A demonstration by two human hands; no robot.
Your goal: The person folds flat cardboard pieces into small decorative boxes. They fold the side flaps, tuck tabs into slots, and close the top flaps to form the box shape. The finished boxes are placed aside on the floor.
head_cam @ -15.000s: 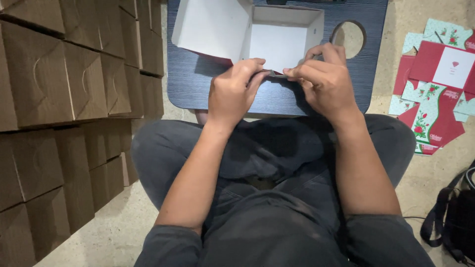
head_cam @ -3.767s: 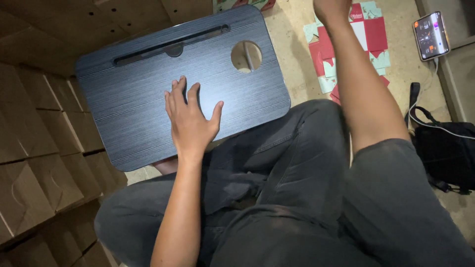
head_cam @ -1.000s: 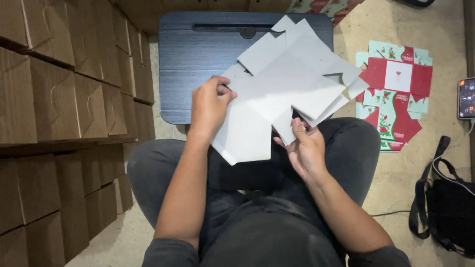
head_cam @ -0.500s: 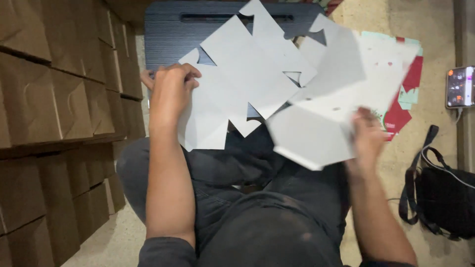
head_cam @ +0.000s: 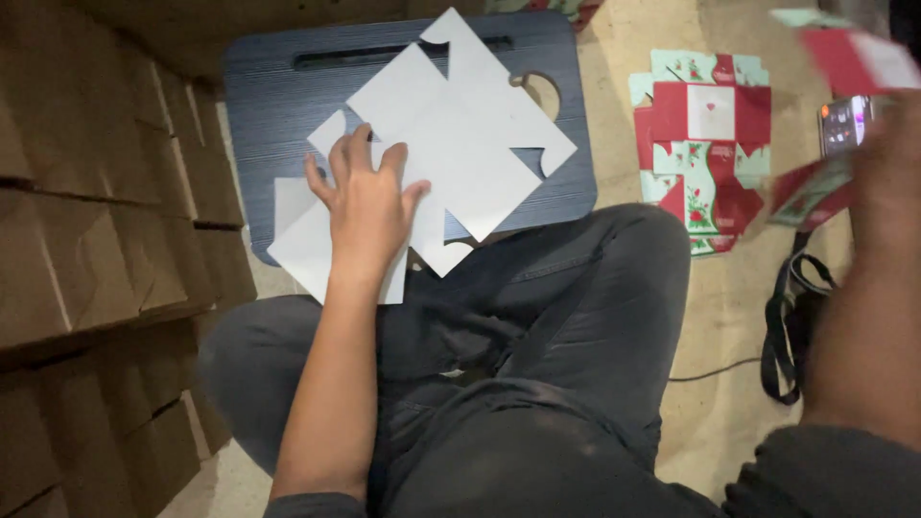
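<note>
My left hand (head_cam: 367, 197) lies flat, fingers spread, on a white unfolded cardboard box blank (head_cam: 460, 134). The blank rests white side up on a dark blue lap tray (head_cam: 273, 105) in front of my crossed legs. My right hand (head_cam: 887, 153) is blurred at the far right edge, raised over the floor. It grips a second flat box blank (head_cam: 844, 58) whose red and green printed side shows.
A pile of red and green flat box blanks (head_cam: 705, 144) lies on the floor right of the tray. A phone (head_cam: 842, 123) and a black bag strap (head_cam: 782, 326) are further right. Stacked brown cartons (head_cam: 86, 192) wall off the left side.
My right hand has pulled one blank off the pair and swung it out to the right. My left hand has moved onto the remaining white blank and presses it on the tray.
</note>
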